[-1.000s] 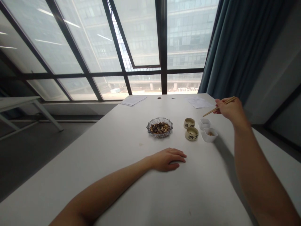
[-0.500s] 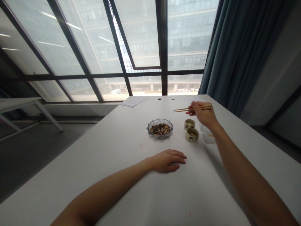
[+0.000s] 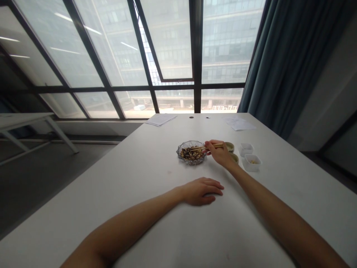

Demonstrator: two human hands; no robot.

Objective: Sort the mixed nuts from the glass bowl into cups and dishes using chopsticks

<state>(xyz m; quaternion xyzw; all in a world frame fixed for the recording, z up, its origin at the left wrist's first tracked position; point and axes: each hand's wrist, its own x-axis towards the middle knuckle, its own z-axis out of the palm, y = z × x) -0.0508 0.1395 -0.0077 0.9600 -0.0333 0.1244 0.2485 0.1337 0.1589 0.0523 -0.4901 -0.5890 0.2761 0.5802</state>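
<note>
My right hand (image 3: pixel 219 152) grips a pair of wooden chopsticks (image 3: pixel 208 147), their tips over or among the mixed seeds and nuts (image 3: pixel 189 153) in a scalloped glass bowl (image 3: pixel 179 153). Whether the tips pinch a piece is too small to tell. Behind that hand are two small greenish ceramic cups, the far cup (image 3: pixel 230 146) and the near cup (image 3: pixel 235 158), both partly hidden. My left hand (image 3: pixel 199 191) lies flat on the white table (image 3: pixel 156 223), fingers stretched out, nearer to me than the bowl and holding nothing.
To the right stand two clear plastic tubs; the near tub (image 3: pixel 252 167) contains pale pieces, and the far tub (image 3: pixel 246 149) sits behind it. Paper sheets lie at the back left (image 3: pixel 160 119) and back right (image 3: pixel 240 123). A blue curtain (image 3: pixel 267 74) hangs beside the window.
My right hand has swung left and down with the chopsticks, from above the cups to the glass bowl. The tubs and right-hand papers are uncovered; the cups are now partly covered. My left hand stays put.
</note>
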